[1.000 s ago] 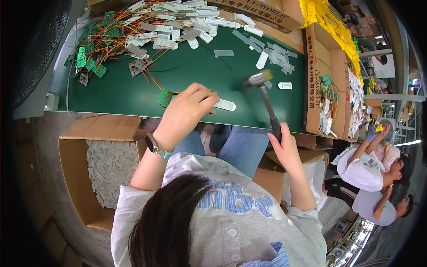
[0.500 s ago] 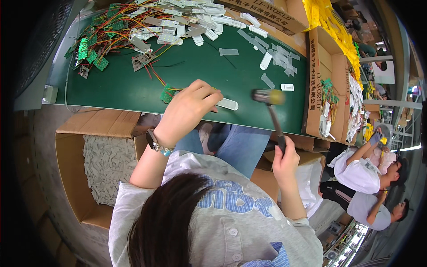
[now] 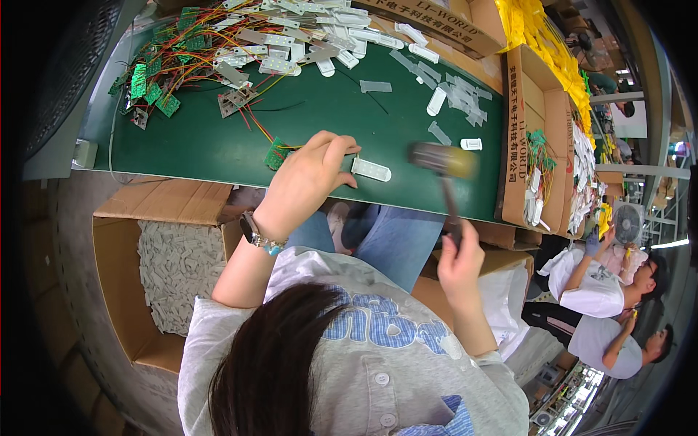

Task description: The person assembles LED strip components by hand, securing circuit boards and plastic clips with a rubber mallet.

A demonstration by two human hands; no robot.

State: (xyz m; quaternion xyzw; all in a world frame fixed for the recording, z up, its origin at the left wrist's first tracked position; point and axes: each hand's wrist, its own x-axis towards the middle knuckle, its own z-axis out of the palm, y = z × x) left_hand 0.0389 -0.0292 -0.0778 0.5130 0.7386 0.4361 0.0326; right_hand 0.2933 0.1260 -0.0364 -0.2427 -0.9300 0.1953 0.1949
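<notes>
Mallet (image 3: 443, 160) lower (above right grip (image 3: 458, 261))

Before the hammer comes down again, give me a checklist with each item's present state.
1. Right hand grips hammer handle: ok.
2. Left hand pins the white plastic piece on the green table: ok.
3. Left fingertips out of the hammer head's path: cannot tell; the head is blurred and close by.
4. Small green circuit board seated in the piece: cannot tell, hand covers it.
5. Piece lies flat: ok.
</notes>
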